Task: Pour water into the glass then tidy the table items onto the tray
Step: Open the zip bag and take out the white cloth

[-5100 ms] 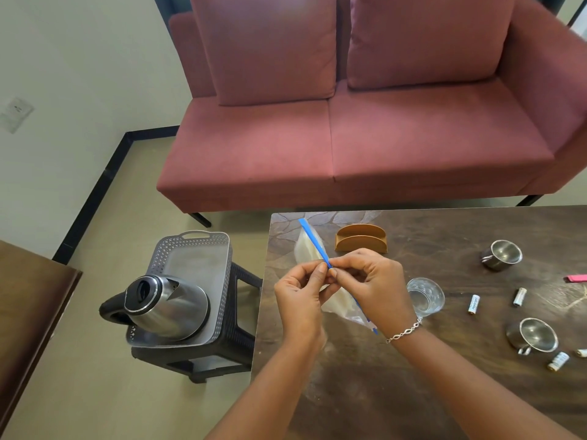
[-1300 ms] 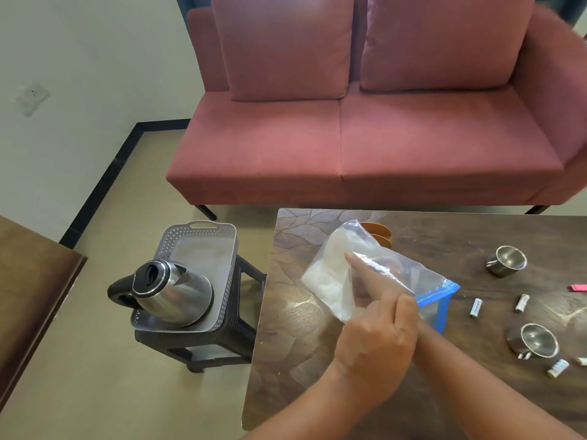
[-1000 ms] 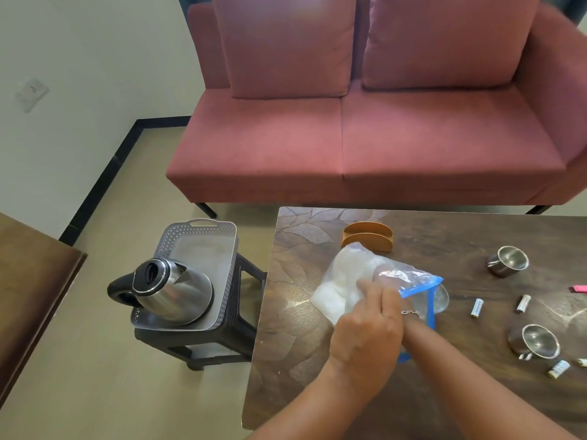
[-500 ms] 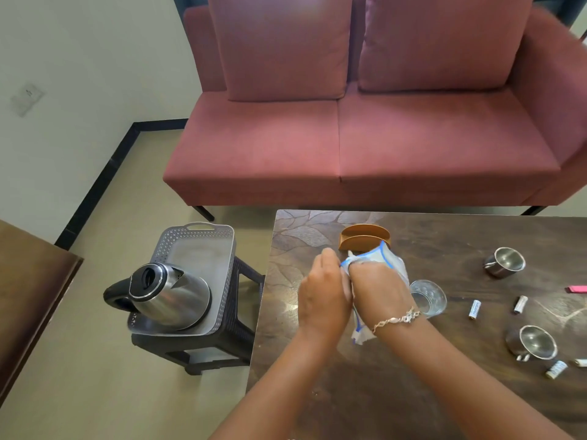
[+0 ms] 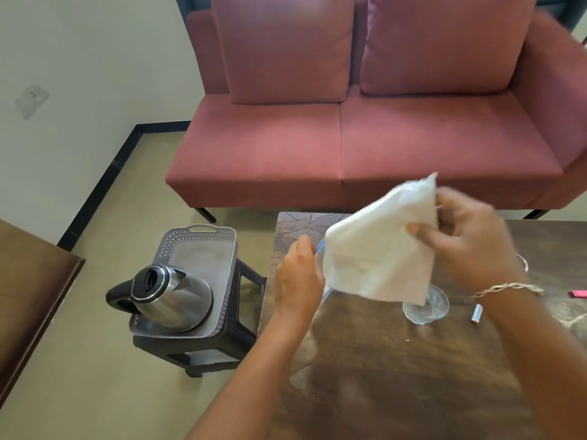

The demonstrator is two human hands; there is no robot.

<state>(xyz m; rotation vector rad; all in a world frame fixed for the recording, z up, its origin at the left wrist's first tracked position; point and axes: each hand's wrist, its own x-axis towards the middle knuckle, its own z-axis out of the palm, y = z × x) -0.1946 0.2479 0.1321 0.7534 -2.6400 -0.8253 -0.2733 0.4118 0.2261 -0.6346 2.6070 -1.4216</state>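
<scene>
Right hand (image 5: 467, 239) pinches white cloth (image 5: 378, 249); left hand (image 5: 298, 274) pinches its blue-edged corner (bag?). Keep cloth clear of glass (image 5: 427, 308) when lowering

No text, label or number is legible on anything here.

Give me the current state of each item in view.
white cloth: lifted off the table, gripped by right hand
left hand: pinching the blue-edged bag
glass: upright on the table, looks empty
kettle: upright on the tray
battery: lying flat
</scene>
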